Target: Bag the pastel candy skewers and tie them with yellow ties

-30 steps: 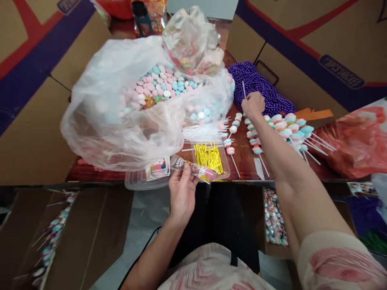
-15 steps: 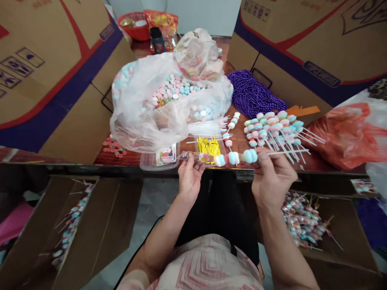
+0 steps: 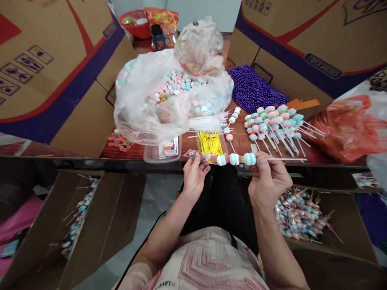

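My right hand [image 3: 267,179] pinches a candy skewer [image 3: 242,158] of pastel blue, white and pink sweets on a thin white stick, held level at the table's front edge. My left hand [image 3: 195,173] grips a small clear plastic sleeve [image 3: 198,154] whose open end meets the skewer's candy tip. Just beyond lies a clear tray of yellow twist ties [image 3: 209,143]. A pile of finished skewers [image 3: 275,121] lies on the table to the right.
A big clear bag of pastel candies [image 3: 169,96] fills the table's middle, purple beads [image 3: 252,88] behind right, an orange bag [image 3: 347,129] far right. Cardboard boxes stand on both sides. A box of wrapped skewers [image 3: 299,217] sits below right, another box [image 3: 75,213] below left.
A second ago my right hand reached to the skewer pile; it has come back to the table edge with one skewer and brought its tip to the sleeve in my left hand.
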A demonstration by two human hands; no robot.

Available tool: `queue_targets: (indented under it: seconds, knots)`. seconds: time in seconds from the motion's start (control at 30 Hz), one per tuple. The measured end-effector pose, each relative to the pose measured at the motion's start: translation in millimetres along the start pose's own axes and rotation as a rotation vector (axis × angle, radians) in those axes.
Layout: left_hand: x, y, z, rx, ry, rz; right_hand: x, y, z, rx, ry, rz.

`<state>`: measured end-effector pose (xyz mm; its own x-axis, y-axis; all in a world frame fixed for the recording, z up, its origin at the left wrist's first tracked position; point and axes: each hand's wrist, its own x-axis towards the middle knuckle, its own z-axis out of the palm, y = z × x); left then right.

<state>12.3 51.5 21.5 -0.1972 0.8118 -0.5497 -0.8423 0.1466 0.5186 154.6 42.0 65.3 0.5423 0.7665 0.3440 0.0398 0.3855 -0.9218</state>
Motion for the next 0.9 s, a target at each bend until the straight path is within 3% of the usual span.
queue_targets:
  seconds: [0.17, 0.3, 0.47, 0.57, 0.67, 0.8, 0.9]
  knots:
    - [-1, 1, -4.0, 0.028, -0.023, -0.011, 0, 3, 1, -0.083, 0.008, -0.069]
    - [-3, 0, -2.8, -0.009, 0.021, -0.033, -5, 0, 0, -0.176, -0.014, -0.215]
    - [-3, -4, -1.5, -0.061, 0.045, -0.063, -22, -8, -16, -0.387, -0.165, -0.514]
    - [-3, -5, -1.7, -0.073, 0.044, -0.048, -30, -10, -26, -0.472, -0.271, -0.618]
    - [-3, -4, -2.6, -0.038, -0.01, -0.023, -32, -9, -28, -0.459, -0.282, -0.59]
    - [-2, -3, -5.0, 0.028, -0.1, 0.021, -28, -3, -18, -0.298, -0.176, -0.419]
    - [-2, -4, -6.7, 0.026, -0.101, 0.046, -27, 4, -12, -0.197, -0.101, -0.357]
